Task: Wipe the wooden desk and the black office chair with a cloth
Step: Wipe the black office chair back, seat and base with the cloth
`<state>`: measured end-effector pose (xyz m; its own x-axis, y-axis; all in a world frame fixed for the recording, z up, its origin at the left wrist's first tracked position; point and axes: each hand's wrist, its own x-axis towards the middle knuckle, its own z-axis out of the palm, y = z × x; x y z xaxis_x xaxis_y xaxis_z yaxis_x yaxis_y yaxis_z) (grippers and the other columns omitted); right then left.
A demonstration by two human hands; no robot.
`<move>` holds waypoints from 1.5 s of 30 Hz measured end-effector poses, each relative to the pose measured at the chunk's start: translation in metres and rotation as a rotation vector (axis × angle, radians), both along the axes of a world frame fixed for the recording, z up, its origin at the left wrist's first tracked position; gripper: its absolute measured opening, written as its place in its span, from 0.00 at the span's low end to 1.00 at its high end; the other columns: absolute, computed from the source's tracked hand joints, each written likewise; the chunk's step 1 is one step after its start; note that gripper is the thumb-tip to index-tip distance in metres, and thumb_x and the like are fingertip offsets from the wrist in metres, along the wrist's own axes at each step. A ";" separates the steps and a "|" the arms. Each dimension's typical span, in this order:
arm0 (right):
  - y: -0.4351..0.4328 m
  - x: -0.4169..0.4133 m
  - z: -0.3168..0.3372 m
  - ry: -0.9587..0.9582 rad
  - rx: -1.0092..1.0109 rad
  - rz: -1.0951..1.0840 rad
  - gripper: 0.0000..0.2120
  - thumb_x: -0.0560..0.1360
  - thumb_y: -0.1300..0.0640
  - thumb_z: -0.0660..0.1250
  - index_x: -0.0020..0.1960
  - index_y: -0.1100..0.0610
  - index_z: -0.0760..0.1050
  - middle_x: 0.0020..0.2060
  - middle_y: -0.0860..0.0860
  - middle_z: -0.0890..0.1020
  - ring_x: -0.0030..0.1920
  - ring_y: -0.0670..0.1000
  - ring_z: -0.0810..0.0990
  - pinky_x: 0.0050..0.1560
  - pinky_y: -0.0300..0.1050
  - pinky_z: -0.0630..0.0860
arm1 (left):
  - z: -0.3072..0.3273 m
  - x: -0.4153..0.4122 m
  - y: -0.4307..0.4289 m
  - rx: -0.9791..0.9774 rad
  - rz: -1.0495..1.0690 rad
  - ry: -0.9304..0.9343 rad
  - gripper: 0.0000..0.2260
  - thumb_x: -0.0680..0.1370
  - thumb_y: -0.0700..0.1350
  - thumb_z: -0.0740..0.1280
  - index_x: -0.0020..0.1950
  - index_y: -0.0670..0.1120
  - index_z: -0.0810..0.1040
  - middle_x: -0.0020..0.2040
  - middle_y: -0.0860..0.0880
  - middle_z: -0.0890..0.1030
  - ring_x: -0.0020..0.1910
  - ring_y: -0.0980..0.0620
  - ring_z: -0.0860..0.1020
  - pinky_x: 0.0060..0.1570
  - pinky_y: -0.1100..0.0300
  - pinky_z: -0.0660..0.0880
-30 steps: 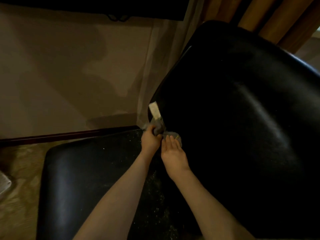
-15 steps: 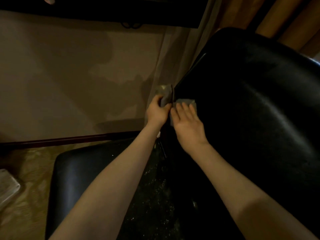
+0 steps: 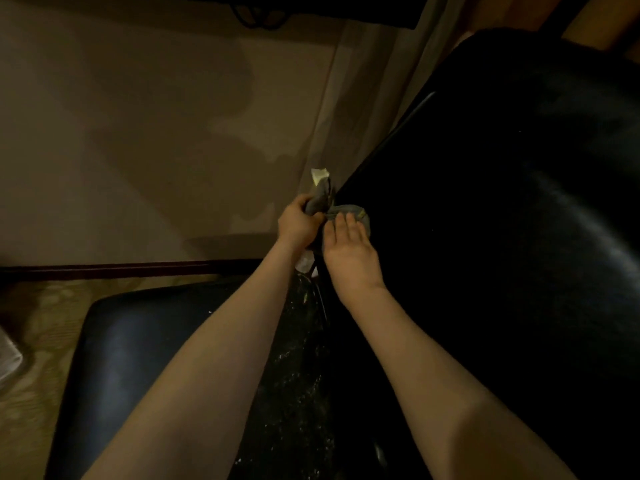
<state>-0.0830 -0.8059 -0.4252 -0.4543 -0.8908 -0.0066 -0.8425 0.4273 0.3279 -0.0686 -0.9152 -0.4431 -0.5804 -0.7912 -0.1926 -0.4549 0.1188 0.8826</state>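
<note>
Risk at backrest edge: your crumpled grey cloth [image 3: 322,199] is folded over the narrow side edge of the black leather-look office chair backrest [image 3: 485,237]. If your two hands travel at different rates, the fold is likely to ride off the edge and leave bare skin on the upholstery.
Risk from curtain: the sheer pale curtain [image 3: 363,116] hangs just beside that edge — a stroke taken outward could gather it into your left grip.
Risk from seat: pale specks [image 3: 298,375] lie scattered on the black padded seat [image 3: 138,358] below. A cloth dragged through them would probably carry grit back onto the backrest.
Risk from tag: the white tag [image 3: 319,174] stands up from the top of the cloth. Keep it off the surface, since it will not wipe.
Left hand [image 3: 299,225]: curled tightly around the bunched part of the cloth, on the outer side of the edge.
Right hand [image 3: 349,249]: fingers [image 3: 346,225] straight and together, laid flat on the cloth and pressing it against the front face of the backrest.
Cloth location: low on the backrest edge nearest the wall, between both hands.
Desk: the wooden desk cannot be identified in this view.
</note>
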 end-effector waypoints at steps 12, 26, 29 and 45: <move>0.007 0.044 -0.069 -0.231 0.304 -0.091 0.23 0.78 0.64 0.57 0.71 0.67 0.57 0.69 0.65 0.63 0.71 0.63 0.61 0.70 0.54 0.58 | -0.092 0.054 0.025 0.115 -0.061 -0.321 0.17 0.79 0.41 0.62 0.67 0.45 0.71 0.63 0.42 0.76 0.61 0.44 0.74 0.51 0.59 0.68; 0.037 0.034 0.054 0.049 0.083 -0.157 0.27 0.79 0.63 0.55 0.75 0.64 0.48 0.75 0.61 0.55 0.75 0.61 0.50 0.75 0.55 0.43 | 0.040 0.037 0.053 0.081 -0.061 0.102 0.17 0.78 0.40 0.64 0.66 0.43 0.72 0.62 0.42 0.76 0.62 0.45 0.73 0.53 0.61 0.68; 0.061 0.045 0.077 0.059 0.067 -0.201 0.28 0.79 0.62 0.56 0.75 0.63 0.50 0.75 0.60 0.55 0.75 0.60 0.50 0.75 0.55 0.42 | 0.055 0.040 0.073 0.054 -0.104 0.184 0.16 0.77 0.39 0.64 0.65 0.43 0.73 0.61 0.42 0.77 0.60 0.45 0.74 0.52 0.63 0.67; 0.170 0.124 0.000 -0.037 0.118 -0.241 0.33 0.61 0.56 0.78 0.62 0.68 0.74 0.58 0.66 0.78 0.61 0.60 0.77 0.64 0.50 0.72 | -0.040 0.107 0.168 -0.012 -0.384 0.009 0.18 0.75 0.34 0.65 0.65 0.41 0.73 0.58 0.37 0.77 0.59 0.39 0.74 0.55 0.58 0.70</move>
<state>0.0409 -0.6361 -0.4251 -0.6505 -0.7492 -0.1248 -0.7336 0.5773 0.3586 0.0381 -0.7477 -0.4827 -0.8367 -0.5178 -0.1783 -0.3676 0.2897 0.8837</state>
